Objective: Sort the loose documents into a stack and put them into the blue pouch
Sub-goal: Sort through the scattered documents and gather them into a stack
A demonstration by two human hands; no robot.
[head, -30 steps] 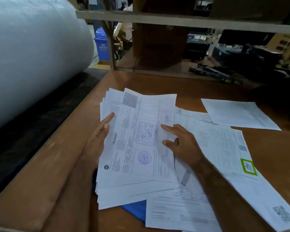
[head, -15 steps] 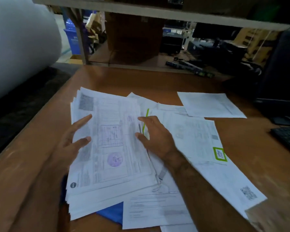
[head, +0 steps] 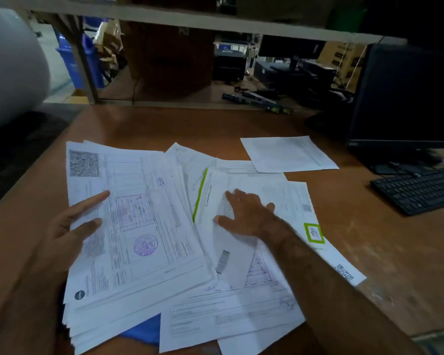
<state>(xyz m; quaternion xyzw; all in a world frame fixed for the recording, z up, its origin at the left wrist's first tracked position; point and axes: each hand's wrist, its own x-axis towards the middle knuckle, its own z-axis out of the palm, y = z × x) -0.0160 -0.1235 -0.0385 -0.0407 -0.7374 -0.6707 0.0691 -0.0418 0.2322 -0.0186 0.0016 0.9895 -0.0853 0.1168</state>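
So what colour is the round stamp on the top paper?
Purple, on the stamp of the stack's top paper, seen from the head view.

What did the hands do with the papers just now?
The right hand left the stamped stack and slid right onto the green-edged sheet, fingers flat. The left hand stayed on the stack's left edge. The blue pouch remains underneath.

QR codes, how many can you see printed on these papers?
2. One QR code sits at the far left corner of the stack's top sheet; another QR code is at the near right end of the long sheet. Covered sheets may hide more.
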